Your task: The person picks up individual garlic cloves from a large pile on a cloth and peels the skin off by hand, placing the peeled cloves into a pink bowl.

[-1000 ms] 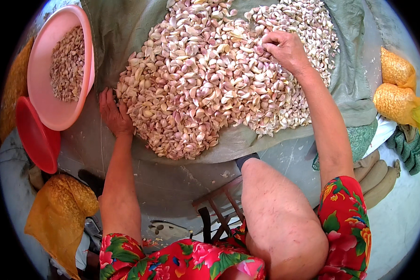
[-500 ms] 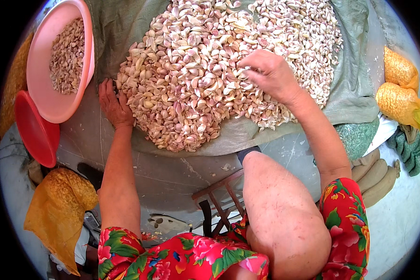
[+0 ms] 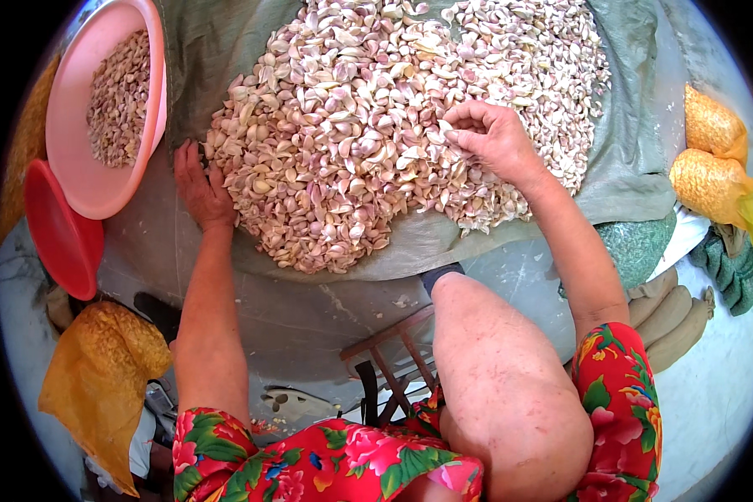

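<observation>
A wide heap of garlic cloves (image 3: 335,142), pinkish white and unpeeled, is spread over a grey-green cloth (image 3: 627,125). My right hand (image 3: 498,144) is above the right-hand part of the heap, thumb and forefinger pinched on a pale garlic clove (image 3: 446,127). At the heap's left edge, my left hand (image 3: 202,191) lies flat with its fingers stretched out, holding nothing. Its fingertips are on the cloth, close to the outermost cloves.
A pink basin (image 3: 71,159) with more cloves stands at the far left, a red basin (image 3: 63,238) just nearer. Yellow mesh sacks (image 3: 109,360) lie left, and filled yellow bags (image 3: 715,180) lie right. Below the heap is a rusty metal frame (image 3: 393,347), beside my bent leg.
My right hand has shifted slightly right and down, and its thumb and forefinger now show pinched on a clove. The left hand stays in place beside the heap.
</observation>
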Demonstrator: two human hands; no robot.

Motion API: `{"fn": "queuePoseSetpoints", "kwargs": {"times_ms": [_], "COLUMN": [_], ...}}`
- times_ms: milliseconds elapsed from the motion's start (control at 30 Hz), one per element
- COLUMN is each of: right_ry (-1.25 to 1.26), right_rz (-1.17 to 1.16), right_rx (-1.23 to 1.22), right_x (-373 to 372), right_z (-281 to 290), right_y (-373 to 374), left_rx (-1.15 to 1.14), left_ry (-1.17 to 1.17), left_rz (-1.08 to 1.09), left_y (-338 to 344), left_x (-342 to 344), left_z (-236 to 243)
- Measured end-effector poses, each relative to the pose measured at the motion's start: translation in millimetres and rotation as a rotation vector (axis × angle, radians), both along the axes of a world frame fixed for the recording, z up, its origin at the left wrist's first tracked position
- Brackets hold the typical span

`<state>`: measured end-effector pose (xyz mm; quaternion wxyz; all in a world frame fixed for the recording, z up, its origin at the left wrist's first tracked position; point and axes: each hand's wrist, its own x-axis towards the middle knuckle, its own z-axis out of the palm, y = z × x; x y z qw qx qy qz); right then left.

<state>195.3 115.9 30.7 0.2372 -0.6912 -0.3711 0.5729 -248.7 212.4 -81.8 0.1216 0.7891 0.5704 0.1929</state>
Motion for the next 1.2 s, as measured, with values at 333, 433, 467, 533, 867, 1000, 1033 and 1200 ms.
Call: {"fn": "queuePoseSetpoints", "kwargs": {"times_ms": [333, 433, 467, 533, 867, 1000, 1033, 1200], "right_ry": [0.122, -0.021, -0.107, -0.276, -0.724, -0.804, -0.797, -0.85], "right_rz": [-0.122, -0.124, -0.076, 0.022, 0.584, 0.727, 0.728, 0.762], "right_rx": [-0.15, -0.071, -0.006, 0.128, 0.468, 0.312, 0.317, 0.29], "right_x": [7.5, 13.2, 15.8, 17.5, -20.6, -22.7, -22.7, -22.7], "right_z": [2.1, 0.6, -0.1, 0.3, -5.3, -9.3, -9.6, -18.5], "right_y": [6.1, 1.2, -1.0, -1.2, 4.9, 10.9, 12.0, 9.9], "left_rx": [0.007, 0.0, -0.001, -0.001, 0.028, 0.031, 0.035, 0.032], "left_ry": [0.048, 0.048, 0.049, 0.054, 0.048, 0.039, 0.037, 0.043], "left_rz": [0.005, 0.005, 0.005, 0.005, -0.014, -0.011, -0.013, -0.007], "left_y": [-1.5, -1.7, -1.9, -2.1, -1.3, -1.4, -1.5, -1.0], "left_x": [-2.3, -0.2, 1.0, 1.4, -2.0, -1.4, -1.8, -0.2], "left_z": [1.9, 1.9, 2.3, 2.9, 0.4, 0.0, 0.5, 0.2]}}
